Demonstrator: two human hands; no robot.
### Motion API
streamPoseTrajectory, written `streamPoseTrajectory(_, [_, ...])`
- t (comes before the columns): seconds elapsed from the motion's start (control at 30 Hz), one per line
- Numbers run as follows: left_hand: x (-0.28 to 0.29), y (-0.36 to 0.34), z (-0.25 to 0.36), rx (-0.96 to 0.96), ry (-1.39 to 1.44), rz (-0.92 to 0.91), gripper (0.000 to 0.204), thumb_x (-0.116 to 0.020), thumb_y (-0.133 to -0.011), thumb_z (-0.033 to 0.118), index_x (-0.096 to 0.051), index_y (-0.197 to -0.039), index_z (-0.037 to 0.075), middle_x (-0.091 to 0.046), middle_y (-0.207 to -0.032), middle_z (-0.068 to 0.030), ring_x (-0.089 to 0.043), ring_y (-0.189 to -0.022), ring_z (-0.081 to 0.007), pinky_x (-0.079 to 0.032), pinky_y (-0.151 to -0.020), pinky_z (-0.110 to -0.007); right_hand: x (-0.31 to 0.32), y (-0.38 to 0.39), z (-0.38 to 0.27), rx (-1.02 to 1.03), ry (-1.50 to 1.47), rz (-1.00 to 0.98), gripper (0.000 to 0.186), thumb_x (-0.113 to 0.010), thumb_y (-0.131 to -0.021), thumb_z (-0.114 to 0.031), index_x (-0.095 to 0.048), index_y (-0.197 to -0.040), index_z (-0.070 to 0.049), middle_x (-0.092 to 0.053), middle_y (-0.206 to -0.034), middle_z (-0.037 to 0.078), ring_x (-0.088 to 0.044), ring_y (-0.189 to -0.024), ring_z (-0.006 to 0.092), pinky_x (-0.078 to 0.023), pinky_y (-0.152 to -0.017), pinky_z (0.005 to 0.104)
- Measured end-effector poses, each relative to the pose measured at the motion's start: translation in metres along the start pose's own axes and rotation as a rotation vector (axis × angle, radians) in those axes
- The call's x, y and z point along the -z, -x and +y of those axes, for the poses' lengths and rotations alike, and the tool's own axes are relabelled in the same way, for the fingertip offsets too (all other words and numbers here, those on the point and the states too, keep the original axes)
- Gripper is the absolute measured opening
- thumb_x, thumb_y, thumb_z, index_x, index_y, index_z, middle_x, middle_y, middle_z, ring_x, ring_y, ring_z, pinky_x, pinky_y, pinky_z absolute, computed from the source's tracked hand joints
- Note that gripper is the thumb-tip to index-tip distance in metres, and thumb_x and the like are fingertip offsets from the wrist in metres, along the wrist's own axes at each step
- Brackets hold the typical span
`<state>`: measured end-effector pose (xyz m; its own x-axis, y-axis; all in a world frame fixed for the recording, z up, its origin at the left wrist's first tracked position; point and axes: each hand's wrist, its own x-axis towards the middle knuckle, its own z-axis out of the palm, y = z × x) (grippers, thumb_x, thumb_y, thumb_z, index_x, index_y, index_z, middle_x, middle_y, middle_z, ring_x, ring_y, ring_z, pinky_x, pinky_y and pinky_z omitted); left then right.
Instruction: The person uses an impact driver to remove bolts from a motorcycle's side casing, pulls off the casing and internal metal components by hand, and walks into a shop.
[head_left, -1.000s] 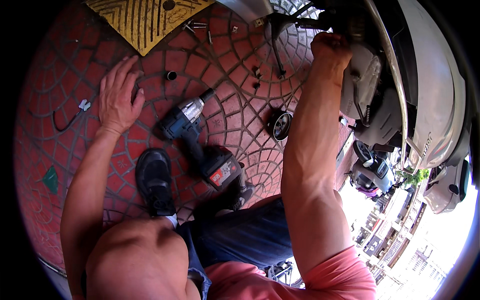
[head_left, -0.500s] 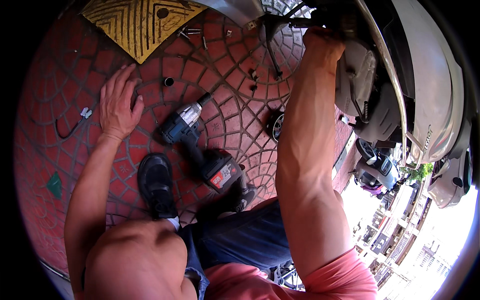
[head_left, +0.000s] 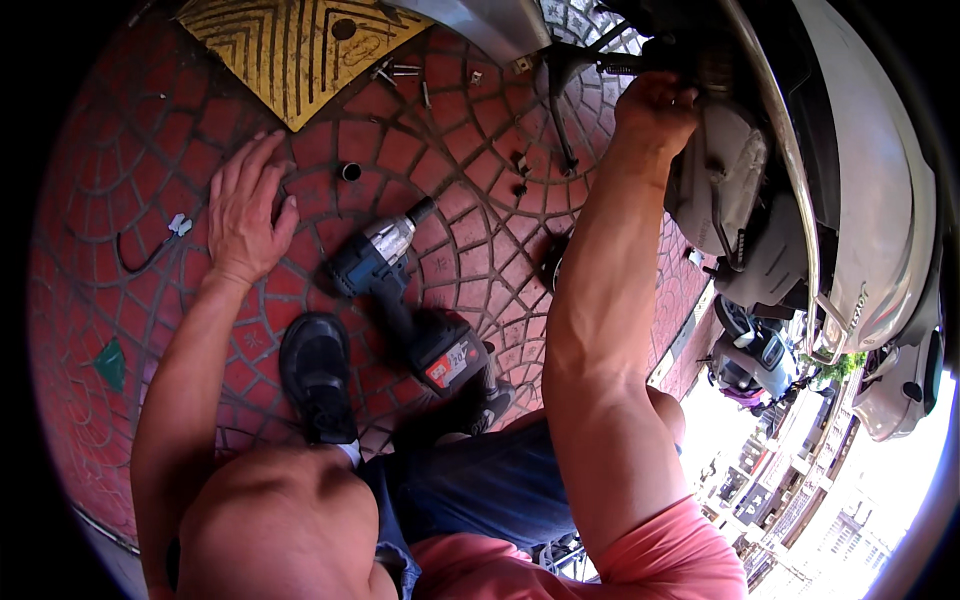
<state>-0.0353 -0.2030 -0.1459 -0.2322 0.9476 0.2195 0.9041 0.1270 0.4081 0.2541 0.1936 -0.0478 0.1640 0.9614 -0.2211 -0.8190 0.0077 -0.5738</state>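
Observation:
My left hand (head_left: 250,215) lies open on the red paving (head_left: 170,300), fingers stretched out. Near it are a small metal socket (head_left: 351,172) and a blue-black impact wrench (head_left: 375,262) with its battery, lying on its side. My right hand (head_left: 655,115) is up under a silver scooter (head_left: 860,180), its fingers curled beside a coil spring (head_left: 620,70) and the grey engine casing (head_left: 715,190); what they grip is too hidden to make out. A dark round part (head_left: 554,255) is partly hidden behind my right forearm.
A yellow ramp plate (head_left: 290,60) with loose bolts (head_left: 395,70) beside it is at the top. A thin black cable (head_left: 135,260) lies at left. The scooter's stand (head_left: 565,120) rests near small parts (head_left: 520,170). Other parked scooters (head_left: 755,355) stand at right.
My right hand has shifted slightly, its fingertips now showing more, and the forearm has swung a little left. My left hand stays on the paving. The whole view has moved slightly.

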Motion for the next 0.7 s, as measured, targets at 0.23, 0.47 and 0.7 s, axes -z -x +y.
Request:
streamPoseTrajectory(0.23, [0.001,-0.001,0.001,0.008,-0.004,-0.008,0.037,-0.066,-0.083,0.011,-0.063,-0.12,0.006,-0.048,-0.154,-0.011,-0.043,-0.145,-0.0334,-0.036,-0.115,-0.049,0.01,0.017,0.013,-0.005,0.287,-0.023,0.038,-0.056,-0.105,-0.049,-0.064,-0.105,-0.011,-0.064,-0.089,0.003,-0.06,-0.075,0.017,-0.056,-0.07,0.0312])
streamPoseTrajectory(0.47, [0.001,0.001,-0.002,0.006,-0.008,0.008,0.037,-0.066,-0.082,0.011,-0.063,-0.119,0.007,-0.048,-0.154,-0.0105,-0.043,-0.144,-0.0334,-0.036,-0.115,-0.049,0.001,0.022,0.009,0.007,0.327,0.008,0.035,-0.057,-0.105,-0.049,-0.064,-0.103,-0.015,-0.064,-0.091,0.0,-0.058,-0.077,0.0142,-0.052,-0.069,0.0283])
streamPoseTrajectory(0.7, [0.001,0.001,-0.001,0.024,0.015,0.008,0.036,-0.067,-0.081,0.011,-0.064,-0.116,0.008,-0.049,-0.153,-0.0094,-0.044,-0.144,-0.0326,-0.036,-0.114,-0.049,0.015,0.016,-0.006,-0.054,0.435,-0.065,0.031,-0.057,-0.106,-0.047,-0.061,-0.103,-0.017,-0.064,-0.092,-0.002,-0.053,-0.073,0.0119,-0.046,-0.069,0.0273])
